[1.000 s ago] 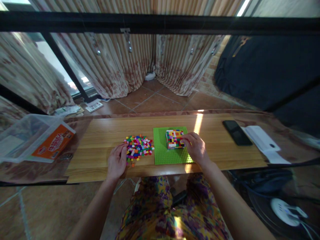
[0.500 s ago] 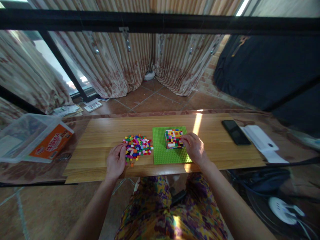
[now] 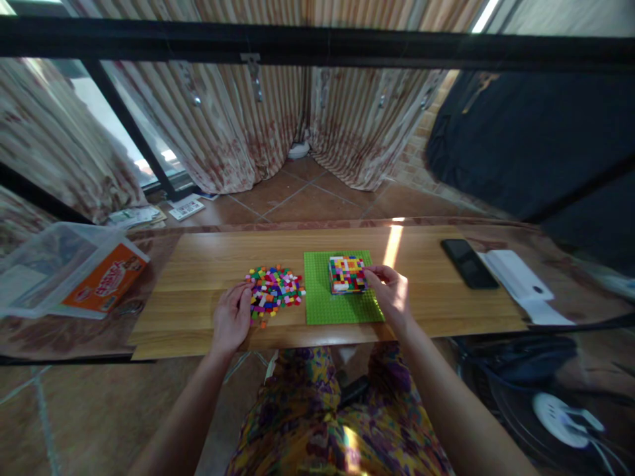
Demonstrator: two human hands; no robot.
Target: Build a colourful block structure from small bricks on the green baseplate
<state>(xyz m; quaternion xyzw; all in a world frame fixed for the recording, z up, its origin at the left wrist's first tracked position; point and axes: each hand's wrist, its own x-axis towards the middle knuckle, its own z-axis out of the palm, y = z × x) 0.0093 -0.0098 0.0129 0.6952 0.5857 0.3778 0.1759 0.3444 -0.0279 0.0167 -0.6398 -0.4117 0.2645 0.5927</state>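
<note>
A block built of small multicoloured toy bricks (image 3: 347, 274) stands on a green studded baseplate (image 3: 322, 311). At the block's right edge is my right hand (image 3: 389, 291), thumb and forefinger closed in a pinch. Whatever lies between those fingertips is too small to make out. A loose pile of toy bricks (image 3: 275, 291) is spread on the wooden table to the left of the baseplate. My left hand (image 3: 233, 314) rests at the left side of this pile, its fingertips touching the nearest bricks. Its thumb is a little apart from the fingers, and no brick shows in its grasp.
The wooden tabletop (image 3: 193, 271) carries a dark phone (image 3: 469, 263) at the right, beside a white box (image 3: 518, 271). A clear plastic bin (image 3: 44, 264) with an orange label stands off the table's left end. Sunlight stripes the wood behind the baseplate.
My right hand has drawn slightly right, from over the block's top to its right edge, uncovering more of the bricks there. My left hand stays by the pile.
</note>
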